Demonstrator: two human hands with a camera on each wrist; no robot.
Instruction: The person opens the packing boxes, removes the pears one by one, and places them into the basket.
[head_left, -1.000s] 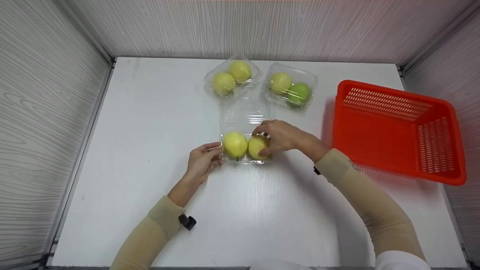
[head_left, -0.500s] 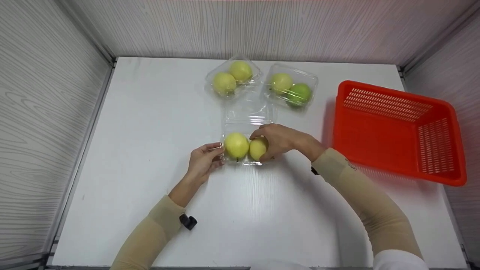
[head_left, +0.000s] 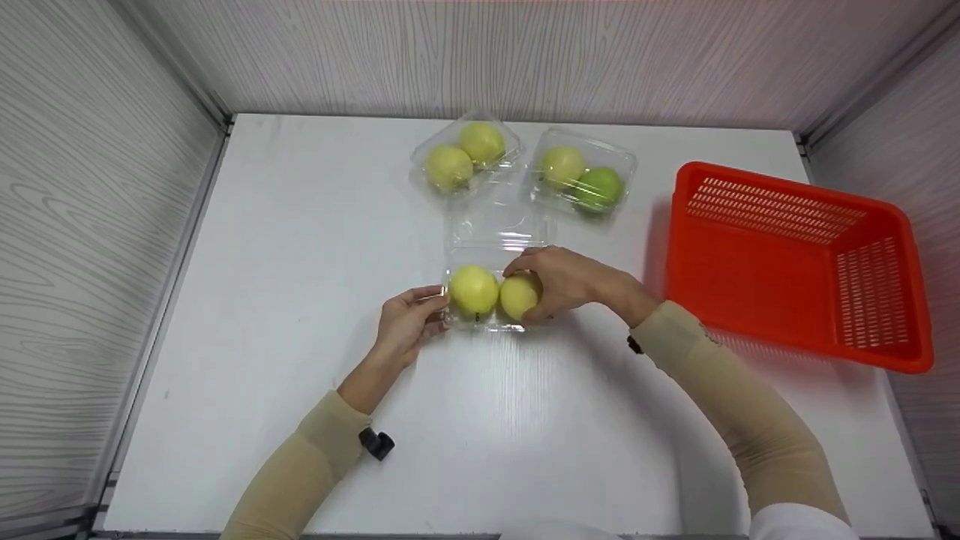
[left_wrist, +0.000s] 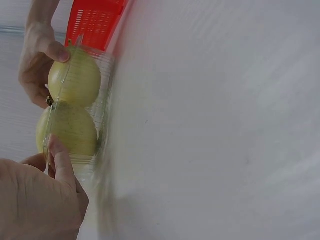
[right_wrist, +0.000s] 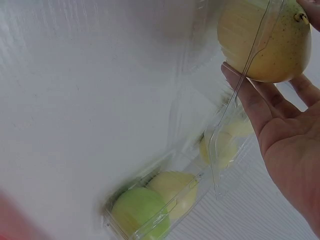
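Observation:
A clear plastic clamshell box [head_left: 491, 326] lies at the middle of the table, its lid [head_left: 496, 223] folded back away from the person. Two yellow pears sit side by side in its base. My left hand [head_left: 405, 322] pinches the box's left rim between thumb and fingers, close beside the left pear [head_left: 474, 291]. From above, my right hand [head_left: 566, 279] grips the right pear [head_left: 519, 296], fingers on the far side and thumb on the near side. In the right wrist view, that pear [right_wrist: 280, 45] shows its stem, with fingers curved under it.
Behind the lid stand two closed clamshell boxes. The left one [head_left: 427, 146] contains two yellow pears; the right one [head_left: 619, 154] has a yellow and a green fruit. A red plastic basket [head_left: 757, 277] stands at the right. Panel walls border the white table [head_left: 300, 225].
The right hand has shifted very slightly on the right pear, still gripping it. The box and its pears have moved a touch to the right. The left hand keeps its hold.

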